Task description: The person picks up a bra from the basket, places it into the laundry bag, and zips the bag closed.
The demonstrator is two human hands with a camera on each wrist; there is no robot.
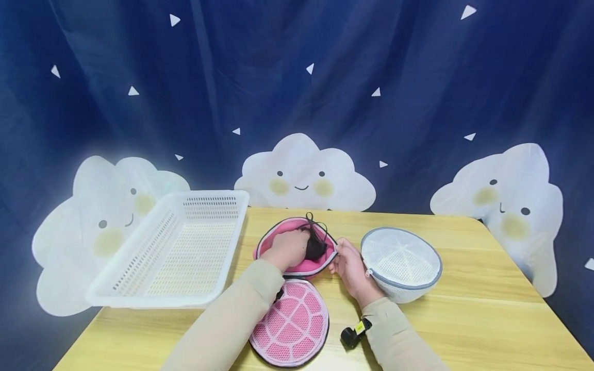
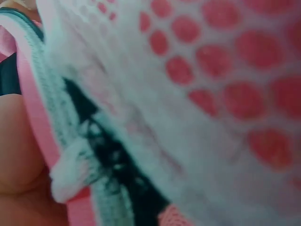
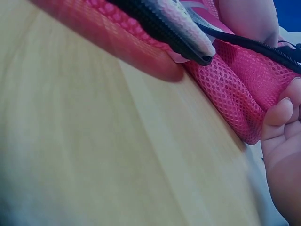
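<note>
Right grip [image 1: 350, 264] closed on pink bag [image 1: 306, 266], left grip [image 1: 287, 248] inside, hold unclear; its mouth upward, long axis sideways.

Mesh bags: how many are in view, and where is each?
2: an open pink mesh bag with dark trim, left hand inside, apparent round lid on its near side; and a white mesh bag with grey trim, right of the right hand. Others inside may be hidden.
</note>
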